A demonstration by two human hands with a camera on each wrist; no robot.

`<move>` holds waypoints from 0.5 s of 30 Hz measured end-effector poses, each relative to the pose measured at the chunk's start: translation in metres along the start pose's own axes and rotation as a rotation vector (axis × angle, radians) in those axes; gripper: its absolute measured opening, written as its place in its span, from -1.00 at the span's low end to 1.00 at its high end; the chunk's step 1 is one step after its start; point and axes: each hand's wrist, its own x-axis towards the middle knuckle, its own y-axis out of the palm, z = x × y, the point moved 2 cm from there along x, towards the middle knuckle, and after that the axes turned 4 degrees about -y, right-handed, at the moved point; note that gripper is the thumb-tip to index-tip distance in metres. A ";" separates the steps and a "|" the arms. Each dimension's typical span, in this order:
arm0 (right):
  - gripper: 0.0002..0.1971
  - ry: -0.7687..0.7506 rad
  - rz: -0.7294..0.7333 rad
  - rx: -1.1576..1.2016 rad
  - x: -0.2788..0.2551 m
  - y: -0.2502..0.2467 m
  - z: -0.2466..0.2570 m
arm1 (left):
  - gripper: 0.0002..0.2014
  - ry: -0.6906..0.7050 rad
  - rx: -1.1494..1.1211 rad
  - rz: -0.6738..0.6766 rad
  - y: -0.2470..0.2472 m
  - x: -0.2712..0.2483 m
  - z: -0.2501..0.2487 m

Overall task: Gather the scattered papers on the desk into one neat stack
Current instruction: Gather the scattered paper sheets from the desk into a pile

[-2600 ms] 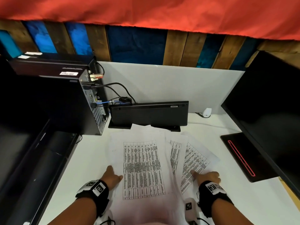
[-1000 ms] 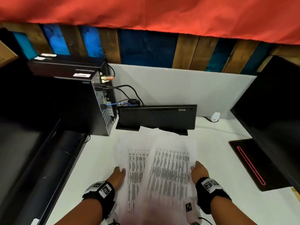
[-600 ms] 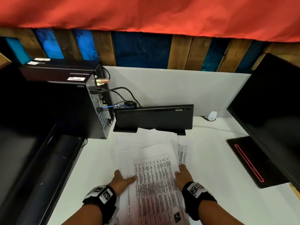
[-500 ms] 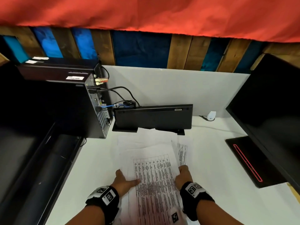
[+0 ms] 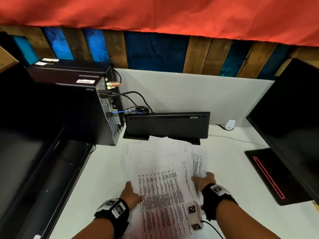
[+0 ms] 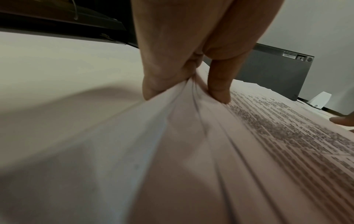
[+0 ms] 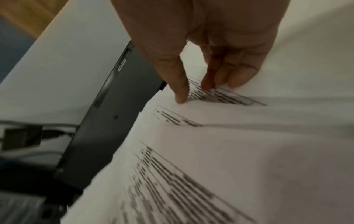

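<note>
Left hand (image 6: pixel 184 50) pinches papers (image 5: pixel 162 192); right hand (image 7: pixel 214 50) fingers splayed on sheets; print blurred.

The papers (image 5: pixel 160 190) are printed white, with black tables of fine text in ruled grids. A white surface (image 5: pixel 107 178) is seen under them. Behind the papers, a black keyboard (image 5: pixel 167 125) is stood on edge. Above the keyboard, brown and blue planks (image 5: pixel 155 50) are topped by red cloth (image 5: pixel 155 12). Black wristbands (image 5: pixel 215 195) are marked with black-and-white square codes.
</note>
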 end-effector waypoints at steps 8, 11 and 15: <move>-0.47 -0.111 -0.051 -0.172 0.001 -0.008 0.005 | -0.04 -0.029 -0.012 0.004 -0.002 0.000 -0.001; -0.85 -0.263 -0.241 -0.008 -0.011 -0.028 0.020 | -0.03 -0.023 0.031 -0.012 -0.001 -0.003 -0.004; -0.90 -0.571 -0.507 0.266 -0.039 -0.078 0.054 | -0.03 -0.029 0.044 0.009 -0.002 -0.002 -0.006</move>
